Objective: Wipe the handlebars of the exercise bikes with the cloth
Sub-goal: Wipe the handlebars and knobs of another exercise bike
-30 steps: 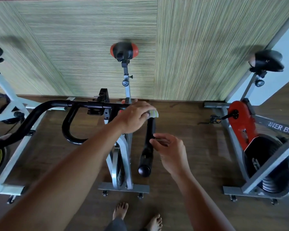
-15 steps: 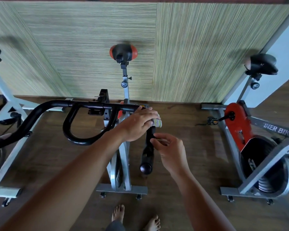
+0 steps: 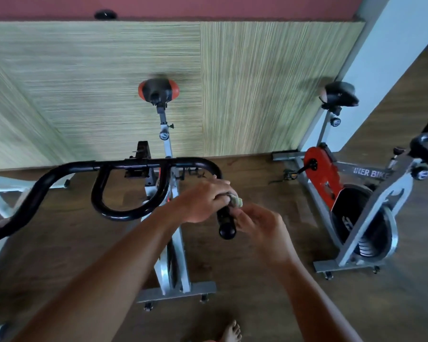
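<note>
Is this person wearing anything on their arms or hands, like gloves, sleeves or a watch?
No. The left forearm and the right forearm are bare down to the picture's lower edge, with no sleeve in sight. The left hand and the right hand are ungloved, and no watch, wristband or ring shows on the sides facing the camera.

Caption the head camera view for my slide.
Left hand grips a cloth round the exercise bike's handlebar, right hand close alongside.

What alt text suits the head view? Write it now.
A left hand grips a cloth on the right end of a bike handlebar; the right hand is close beside it. A second bike stands at right.
</note>
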Demonstrator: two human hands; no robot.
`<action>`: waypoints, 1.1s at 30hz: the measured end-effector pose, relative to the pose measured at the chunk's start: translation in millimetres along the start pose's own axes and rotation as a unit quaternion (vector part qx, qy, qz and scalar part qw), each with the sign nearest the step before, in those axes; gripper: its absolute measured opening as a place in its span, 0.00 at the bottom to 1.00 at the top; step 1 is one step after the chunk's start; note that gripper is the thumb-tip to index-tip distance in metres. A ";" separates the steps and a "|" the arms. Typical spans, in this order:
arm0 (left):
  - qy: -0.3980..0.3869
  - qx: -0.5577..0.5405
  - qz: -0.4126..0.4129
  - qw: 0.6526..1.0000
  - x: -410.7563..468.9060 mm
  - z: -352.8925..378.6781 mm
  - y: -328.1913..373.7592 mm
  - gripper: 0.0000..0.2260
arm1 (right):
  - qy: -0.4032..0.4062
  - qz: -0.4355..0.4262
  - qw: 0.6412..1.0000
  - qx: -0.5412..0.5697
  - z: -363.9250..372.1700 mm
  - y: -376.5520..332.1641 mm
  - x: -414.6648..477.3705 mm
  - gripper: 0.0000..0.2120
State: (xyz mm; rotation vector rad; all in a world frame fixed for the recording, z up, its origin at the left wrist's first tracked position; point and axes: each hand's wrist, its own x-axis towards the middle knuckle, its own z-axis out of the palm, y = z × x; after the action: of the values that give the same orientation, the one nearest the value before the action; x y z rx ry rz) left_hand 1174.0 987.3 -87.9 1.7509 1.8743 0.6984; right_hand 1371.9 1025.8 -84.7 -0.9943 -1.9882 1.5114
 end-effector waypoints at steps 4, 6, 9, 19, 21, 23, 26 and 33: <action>-0.017 0.003 -0.029 0.999 0.6 -10.7 -12.7 0.15 | 0.047 -0.040 0.998 -0.026 4.6 -10.8 -21.7 0.06; -0.012 -0.012 -0.031 0.999 -1.7 -10.1 -9.7 0.15 | 0.080 -0.065 0.994 -0.020 9.4 -14.4 -31.3 0.04; -0.015 -0.059 -0.041 0.997 -11.8 -2.2 -5.3 0.15 | 0.133 -0.094 0.986 -0.024 19.2 -18.1 -42.0 0.03; 0.102 -0.219 -0.042 0.969 -49.7 16.8 11.8 0.15 | 0.156 -0.070 0.985 -0.001 25.8 -16.7 -46.6 0.06; 0.103 -0.239 -0.035 0.965 -58.8 15.5 17.7 0.13 | 0.160 -0.068 0.985 0.006 26.7 -16.2 -47.5 0.06; 0.099 -0.258 -0.036 0.960 -68.2 16.2 20.9 0.12 | 0.163 -0.068 0.984 0.012 27.8 -15.5 -47.9 0.06; 0.111 -0.259 -0.034 0.959 -74.8 20.1 19.1 0.12 | 0.165 -0.071 0.984 0.013 28.8 -14.8 -48.0 0.06; 0.192 -0.315 -0.083 0.926 -82.5 29.9 39.5 0.11 | 0.171 -0.069 0.983 0.025 31.0 -15.3 -49.3 0.07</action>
State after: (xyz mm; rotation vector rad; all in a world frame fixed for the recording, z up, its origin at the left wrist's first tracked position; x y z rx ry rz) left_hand 1228.9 908.3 -84.5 1.0846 1.7214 1.4621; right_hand 1376.9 966.5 -75.9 -0.9964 -1.7299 1.2175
